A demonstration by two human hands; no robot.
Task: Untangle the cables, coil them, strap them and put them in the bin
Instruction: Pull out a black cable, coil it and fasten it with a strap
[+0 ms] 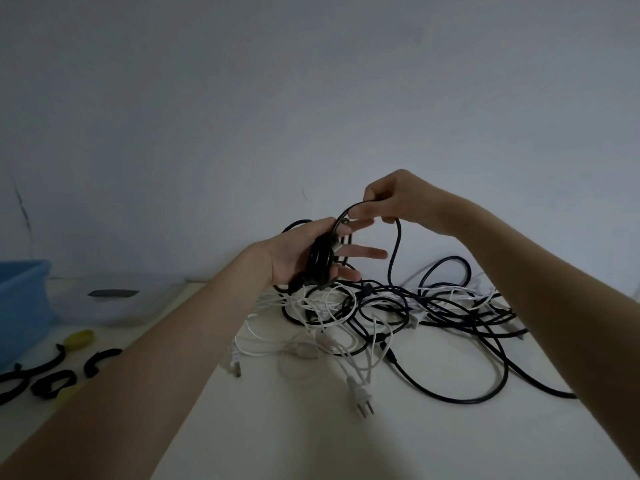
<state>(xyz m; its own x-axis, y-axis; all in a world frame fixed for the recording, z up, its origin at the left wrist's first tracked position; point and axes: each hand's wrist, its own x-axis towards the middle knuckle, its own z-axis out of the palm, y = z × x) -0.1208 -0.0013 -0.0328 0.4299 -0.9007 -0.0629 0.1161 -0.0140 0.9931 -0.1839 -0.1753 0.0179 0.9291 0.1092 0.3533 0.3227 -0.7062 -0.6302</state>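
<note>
The left hand (pixel 304 252) is raised above the white table (pixel 433 445), palm up, with its fingers spread and a small coil of thin black cable (pixel 320 259) wrapped around the palm. The right hand (pixel 394 200) is higher and pinches the same black cable between thumb and fingers; from there the cable hangs down into the tangled pile of black and white cables (pixel 398 313) on the table. A blue plastic bin (pixel 22 299) stands at the far left, near some curved black straps (pixel 52 379).
</note>
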